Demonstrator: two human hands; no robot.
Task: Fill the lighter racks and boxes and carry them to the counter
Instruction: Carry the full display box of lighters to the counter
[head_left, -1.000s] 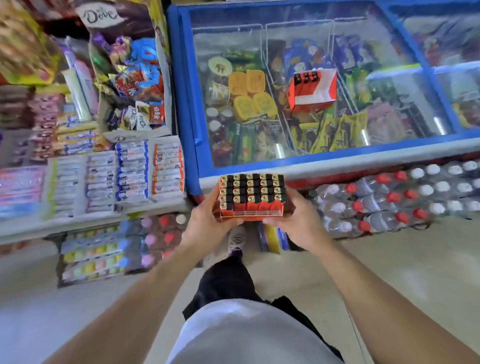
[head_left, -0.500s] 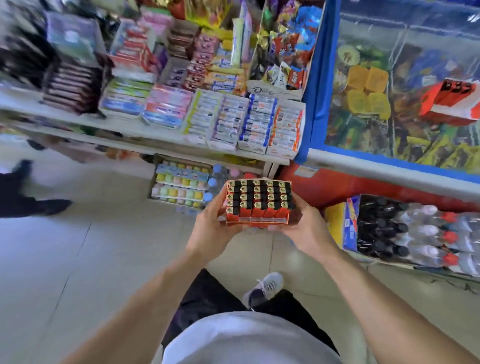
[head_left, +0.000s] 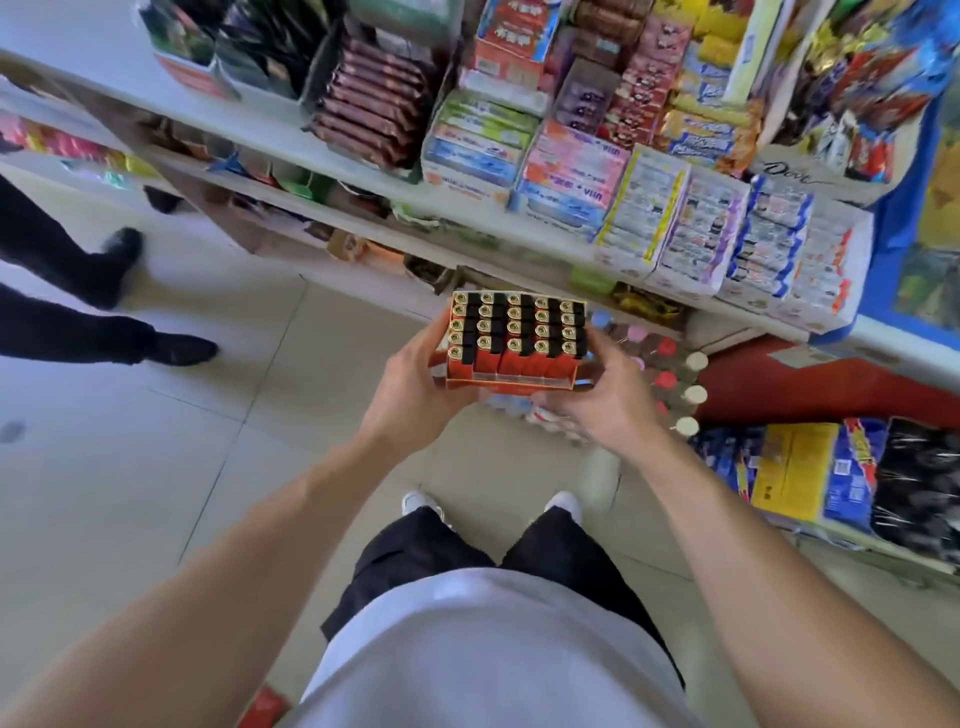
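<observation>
An orange lighter box (head_left: 511, 375) packed with rows of black-and-gold-topped lighters sits level in front of my chest. My left hand (head_left: 415, 384) grips its left side, thumb on the front corner. My right hand (head_left: 602, 397) grips its right side and underside, fingers curled beneath. The box hangs above the tiled floor, just in front of the snack shelf. No counter is in view.
A white snack shelf (head_left: 322, 140) with sweets and chocolate runs across the top. A blue freezer (head_left: 904, 249) stands at the right. Bottle packs (head_left: 680, 384) and drink crates (head_left: 810, 467) lie on the floor at right. Another person's legs (head_left: 104, 332) stand at left.
My view has swung left from the freezer to the snack shelf. Both hands still carry the lighter box. Another person's legs have come nearer at the left.
</observation>
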